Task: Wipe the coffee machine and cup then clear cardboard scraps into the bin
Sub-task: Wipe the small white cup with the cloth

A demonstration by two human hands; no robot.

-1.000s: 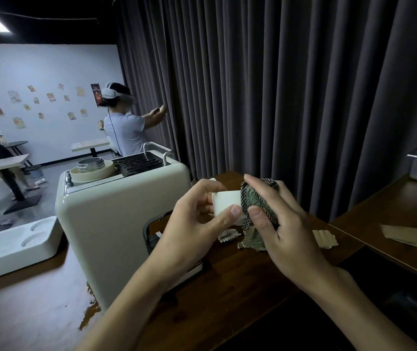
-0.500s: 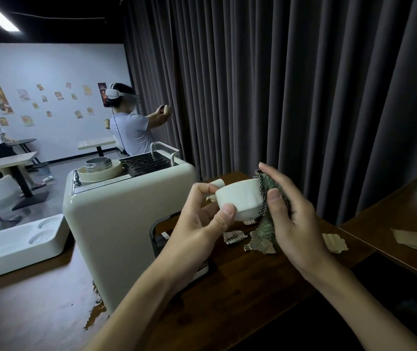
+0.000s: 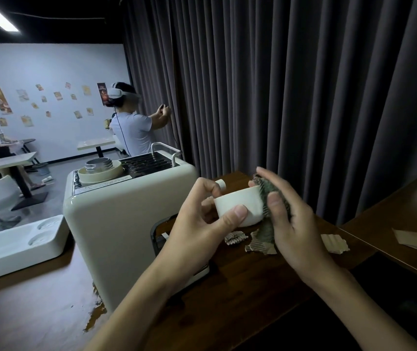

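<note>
Cup point(image 3: 237, 207) held up, cloth point(image 3: 265, 192) on its right side.
My left grip point(image 3: 202, 224) clasps the cup above the tabletop point(image 3: 227, 300); my right grip point(image 3: 293, 224) holds the cloth against its right wall.

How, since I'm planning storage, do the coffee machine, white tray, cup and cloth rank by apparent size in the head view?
1. coffee machine
2. white tray
3. cup and cloth: unsure, right hand hides most cloth
</note>
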